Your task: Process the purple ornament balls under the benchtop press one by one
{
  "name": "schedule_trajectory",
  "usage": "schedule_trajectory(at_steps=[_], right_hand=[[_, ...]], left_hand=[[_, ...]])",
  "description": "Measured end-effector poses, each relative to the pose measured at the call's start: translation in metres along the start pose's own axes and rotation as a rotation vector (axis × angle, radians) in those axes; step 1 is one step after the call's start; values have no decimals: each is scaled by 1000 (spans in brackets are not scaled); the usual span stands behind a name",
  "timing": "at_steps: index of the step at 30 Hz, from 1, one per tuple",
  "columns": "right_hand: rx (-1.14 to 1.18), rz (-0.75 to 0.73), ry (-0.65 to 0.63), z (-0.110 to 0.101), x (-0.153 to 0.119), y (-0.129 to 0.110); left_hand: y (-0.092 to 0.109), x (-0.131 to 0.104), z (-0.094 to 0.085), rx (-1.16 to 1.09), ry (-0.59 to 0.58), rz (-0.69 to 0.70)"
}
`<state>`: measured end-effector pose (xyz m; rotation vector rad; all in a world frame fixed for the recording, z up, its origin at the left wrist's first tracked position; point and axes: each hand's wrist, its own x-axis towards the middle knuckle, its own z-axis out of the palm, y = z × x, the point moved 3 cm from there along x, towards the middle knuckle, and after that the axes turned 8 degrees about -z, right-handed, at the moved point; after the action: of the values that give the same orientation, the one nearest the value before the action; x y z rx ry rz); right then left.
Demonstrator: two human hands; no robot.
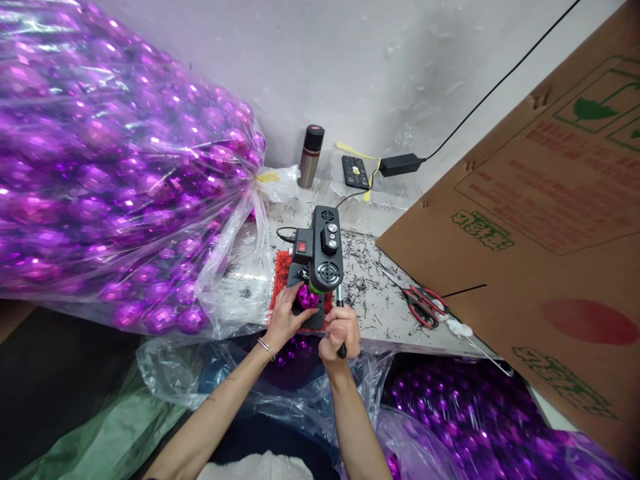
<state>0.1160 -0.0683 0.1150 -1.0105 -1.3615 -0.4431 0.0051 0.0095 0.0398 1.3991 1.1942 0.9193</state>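
Note:
My left hand (pixel 286 317) closes its thumb and fingers around a shiny purple bauble (pixel 308 296). The bauble sits under the front end of a small black bench machine (pixel 327 248), which has round vents and a red switch. My right hand (pixel 341 332) is wrapped round the black grip of the machine's lever (pixel 342 351). Beneath the machine lies a red mat (pixel 281 273). More purple baubles (pixel 298 347) show in a clear plastic bag below the table edge.
A large clear bag of purple baubles (pixel 125 173) fills the left. Red-handled scissors (pixel 423 305) lie by a tall cardboard box (pixel 540 227). Behind stand a flask (pixel 311 157), a phone (pixel 355 172) and a power adapter (pixel 401 165). Black scraps litter the table (pixel 380 320).

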Motion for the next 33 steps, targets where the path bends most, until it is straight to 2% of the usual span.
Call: schedule_trajectory(at_steps=[17,21,23,26,29,31,33], right_hand=[[6,-24,47,4,-7,7],[38,-108,-41,6,-12,9],[60,-113,-38,5,-9,8],[64,-9,14,0,10,-1],[29,178,-21,-3,39,-11],[55,238,-33,-5,52,-16],[85,236,-38,-7,56,-18]], left_hand=[[-4,4,2,8,-2,25],[-4,4,1,-2,-4,48],[-4,5,0,-12,-7,62],[-3,9,1,-4,-19,80],[-4,8,1,18,-25,115],[-7,-2,-2,54,-35,174],[-13,-20,-6,120,-75,256]])
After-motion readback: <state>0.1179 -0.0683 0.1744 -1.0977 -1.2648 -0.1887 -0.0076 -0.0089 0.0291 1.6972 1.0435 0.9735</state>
